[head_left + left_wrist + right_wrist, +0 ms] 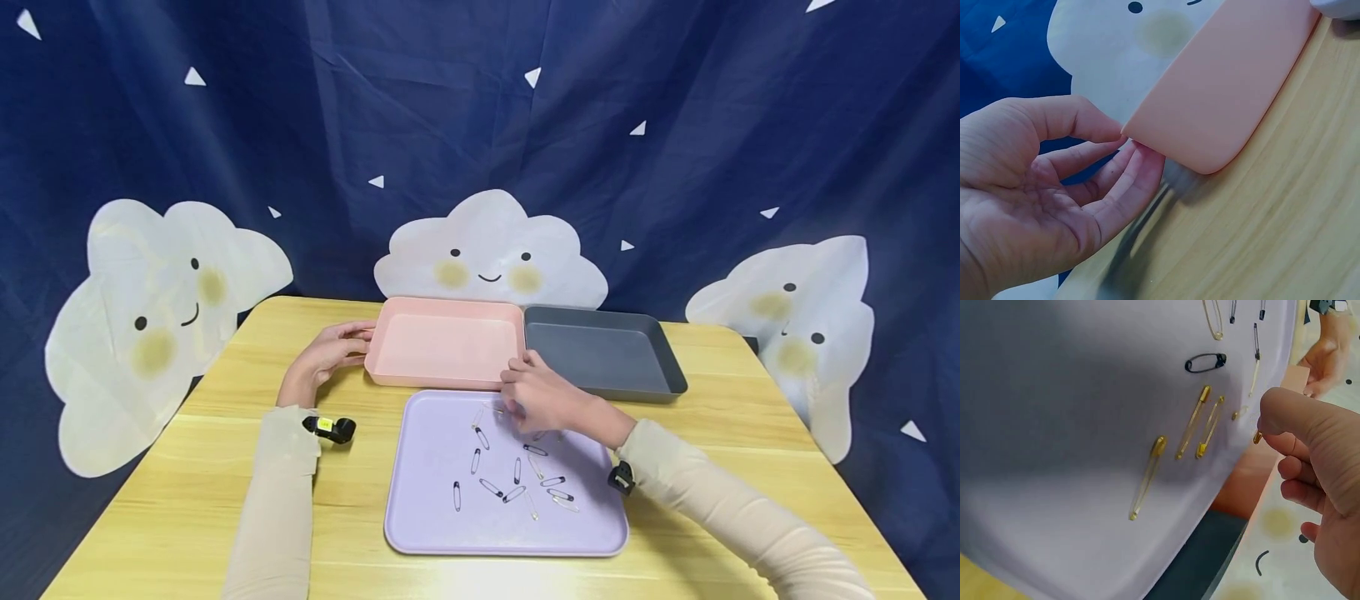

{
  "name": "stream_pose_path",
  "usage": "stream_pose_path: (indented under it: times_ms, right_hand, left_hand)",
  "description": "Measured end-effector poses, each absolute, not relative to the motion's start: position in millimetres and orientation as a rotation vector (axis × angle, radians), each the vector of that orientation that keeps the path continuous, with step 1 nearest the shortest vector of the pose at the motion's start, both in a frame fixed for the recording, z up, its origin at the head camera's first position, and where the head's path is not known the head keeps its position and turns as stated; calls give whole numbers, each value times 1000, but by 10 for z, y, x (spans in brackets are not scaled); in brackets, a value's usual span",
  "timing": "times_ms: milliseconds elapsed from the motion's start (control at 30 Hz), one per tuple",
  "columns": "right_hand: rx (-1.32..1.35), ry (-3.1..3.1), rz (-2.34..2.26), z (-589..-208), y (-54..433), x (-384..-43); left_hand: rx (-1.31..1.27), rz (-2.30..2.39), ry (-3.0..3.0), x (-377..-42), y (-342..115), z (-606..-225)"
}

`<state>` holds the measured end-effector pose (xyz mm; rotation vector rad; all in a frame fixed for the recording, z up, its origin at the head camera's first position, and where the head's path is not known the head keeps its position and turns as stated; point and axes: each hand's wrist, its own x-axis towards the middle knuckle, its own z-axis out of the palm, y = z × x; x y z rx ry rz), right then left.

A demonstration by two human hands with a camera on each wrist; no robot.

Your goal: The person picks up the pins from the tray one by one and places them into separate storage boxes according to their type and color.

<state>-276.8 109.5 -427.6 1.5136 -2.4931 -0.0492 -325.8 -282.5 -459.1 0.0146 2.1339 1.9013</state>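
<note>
At the left end of the pink tray (450, 337), my left hand (330, 350) pinches the rim between thumb and fingers. My right hand (546, 396) is over the far edge of the lilac tray (420, 533). In the right wrist view, its thumb and forefinger pinch a gold safety pin (1257, 437), mostly hidden by the fingertips. Several safety pins lie scattered on the lilac tray, some black, like this black safety pin (457, 497), others gold, like this gold safety pin (1158, 447).
A dark grey tray (592, 346) stands against the right end of the pink one. Both are behind the lilac tray on the wooden table (345, 517). A dark blue curtain (450, 100) with white clouds hangs behind.
</note>
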Motion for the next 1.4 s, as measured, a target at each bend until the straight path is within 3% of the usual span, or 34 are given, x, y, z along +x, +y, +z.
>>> stream_pose_path:
  times_ms: [367,767,1400]
  right_hand:
    - [1481,-2441,16,-4084,1136,-2875]
    - [1310,-2460,108,-3797,1047,-3208]
    - [1163,-2646,123,-3817,814,-3702]
  left_hand:
    - [12,1911,2133,-3248,-2827,-4586]
    - [-8,1914,2132,-3244,-2813,-4584]
    - [-21,1931,2105,-3249,-2843,-4601]
